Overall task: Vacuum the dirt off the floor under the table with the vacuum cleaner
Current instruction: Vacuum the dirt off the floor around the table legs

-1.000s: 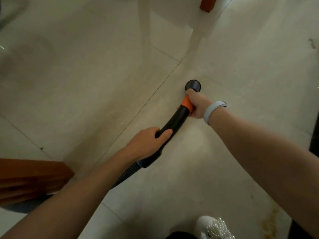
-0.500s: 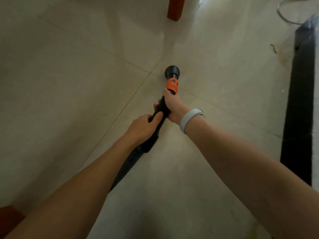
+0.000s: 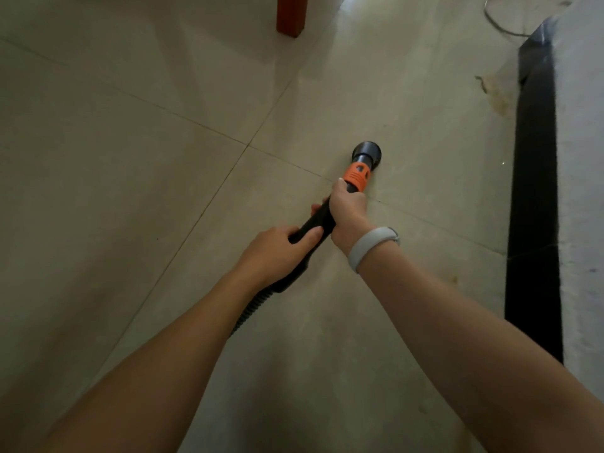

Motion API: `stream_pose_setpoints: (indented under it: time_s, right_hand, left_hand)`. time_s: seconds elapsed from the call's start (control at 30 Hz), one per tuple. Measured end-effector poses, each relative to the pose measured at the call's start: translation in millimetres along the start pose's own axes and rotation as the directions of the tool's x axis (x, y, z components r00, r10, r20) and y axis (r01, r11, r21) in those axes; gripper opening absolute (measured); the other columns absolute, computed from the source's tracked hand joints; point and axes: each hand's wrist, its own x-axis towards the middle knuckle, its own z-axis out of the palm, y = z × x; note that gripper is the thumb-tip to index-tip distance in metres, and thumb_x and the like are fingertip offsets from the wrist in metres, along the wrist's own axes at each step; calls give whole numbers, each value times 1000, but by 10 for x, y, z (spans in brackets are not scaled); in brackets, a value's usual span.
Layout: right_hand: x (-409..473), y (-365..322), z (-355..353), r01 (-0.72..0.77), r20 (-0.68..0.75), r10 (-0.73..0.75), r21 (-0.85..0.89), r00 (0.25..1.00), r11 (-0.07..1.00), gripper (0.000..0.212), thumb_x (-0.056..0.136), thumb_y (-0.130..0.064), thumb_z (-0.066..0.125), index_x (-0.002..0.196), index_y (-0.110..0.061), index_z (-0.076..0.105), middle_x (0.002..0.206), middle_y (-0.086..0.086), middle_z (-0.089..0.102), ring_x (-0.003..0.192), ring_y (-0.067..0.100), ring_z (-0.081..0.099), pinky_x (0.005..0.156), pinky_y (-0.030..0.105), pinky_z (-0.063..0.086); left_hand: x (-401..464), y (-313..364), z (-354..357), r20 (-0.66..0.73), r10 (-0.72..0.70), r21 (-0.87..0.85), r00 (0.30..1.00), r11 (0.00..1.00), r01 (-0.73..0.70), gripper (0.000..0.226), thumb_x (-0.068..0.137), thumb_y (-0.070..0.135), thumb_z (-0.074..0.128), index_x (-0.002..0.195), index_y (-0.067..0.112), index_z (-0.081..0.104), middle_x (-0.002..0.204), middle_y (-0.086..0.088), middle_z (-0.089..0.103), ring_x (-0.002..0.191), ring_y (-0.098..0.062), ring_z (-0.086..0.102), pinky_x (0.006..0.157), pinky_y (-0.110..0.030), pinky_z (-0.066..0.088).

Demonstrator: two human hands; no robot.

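A black vacuum cleaner wand with an orange collar points down at the pale tiled floor. Its round black nozzle sits on the tile just right of a grout crossing. My right hand grips the wand just below the orange collar; a grey band is on that wrist. My left hand grips the wand lower down, where the ribbed hose begins. The hose runs back under my left forearm and is hidden there.
A reddish wooden table leg stands at the top centre. A black baseboard strip and white wall run along the right. Brownish stains mark the floor near the baseboard. A thin cable loop lies at top right.
The nozzle has swept to the right across the grout line, nearer the baseboard. My right hand slid down off the orange collar and both hands sit closer together on the wand.
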Motion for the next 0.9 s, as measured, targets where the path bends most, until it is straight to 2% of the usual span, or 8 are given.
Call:
stream_pose_setpoints:
  time_s: [0.07, 0.2, 0.37, 0.47, 0.53, 0.6, 0.73, 0.9]
  right_hand:
    - [82, -134, 38, 6, -6, -6, -12, 1000, 1000, 22, 99, -25, 41, 102, -4, 38, 63, 7, 49, 53, 20, 55, 61, 35, 50]
    - [270, -448, 69, -25, 57, 25, 1, 998, 1000, 18, 100, -24, 40, 103, -6, 38, 75, 8, 49, 54, 20, 55, 51, 32, 47]
    - [297, -354, 244, -44, 202, 46, -16, 978, 999, 25, 99, -24, 43, 79, -11, 35, 76, 9, 47, 56, 22, 55, 55, 36, 50]
    - [233, -237, 322, -52, 256, 77, -104, 964, 993, 21, 98, -24, 45, 84, -11, 36, 77, 10, 48, 58, 23, 57, 54, 35, 51]
    - [136, -119, 309, -66, 275, 94, -109, 957, 992, 19, 98, -24, 45, 99, -7, 39, 77, 9, 48, 57, 23, 57, 55, 35, 51]
    - [-16, 49, 272, -101, 267, 120, -83, 956, 991, 24, 98, -25, 46, 108, -6, 36, 77, 9, 48, 57, 23, 57, 54, 35, 51]
    - [-471, 331, 110, -185, 186, 190, -49, 964, 982, 25, 99, -29, 44, 106, -7, 34, 78, 8, 49, 58, 21, 58, 61, 38, 54]
    - [-981, 454, -183, -247, 91, 248, -25, 964, 969, 27, 99, -27, 42, 114, -6, 34, 75, 9, 51, 57, 21, 59, 53, 33, 50]
  left_hand:
    - [112, 101, -32, -20, -12, 14, 1000, 1000, 12, 44, 92, 57, 42, 80, 20, 62, 74, 0, 67, 69, -19, 66, 67, -33, 53]
    - [421, 302, -101, -61, -46, 32, 997, 998, 48, 49, 92, 58, 40, 87, 16, 64, 78, -2, 67, 72, -20, 66, 71, -33, 52]
    - [390, 127, -127, -76, -83, 13, 994, 996, 85, 42, 94, 55, 38, 76, 21, 54, 72, 3, 59, 65, -13, 57, 55, -26, 41]
    - [214, -27, -57, -85, -105, -85, 991, 992, 98, 41, 94, 57, 37, 78, 22, 53, 78, -1, 62, 69, -17, 61, 59, -27, 46]
    - [65, -100, -28, -88, -110, -80, 990, 991, 104, 41, 94, 57, 37, 75, 23, 51, 76, 0, 62, 68, -17, 60, 60, -27, 45]
    - [-141, -156, -41, -73, -138, -56, 988, 989, 134, 40, 93, 57, 39, 76, 23, 53, 75, 1, 62, 68, -17, 60, 62, -29, 46]
    - [-644, -169, -126, 58, -183, 21, 981, 983, 183, 43, 91, 58, 41, 84, 19, 58, 78, -1, 65, 69, -18, 62, 64, -30, 47]
    - [-1115, -65, -126, 151, -171, 64, 974, 985, 163, 40, 94, 55, 40, 73, 24, 56, 70, 7, 62, 64, -9, 58, 57, -21, 42]
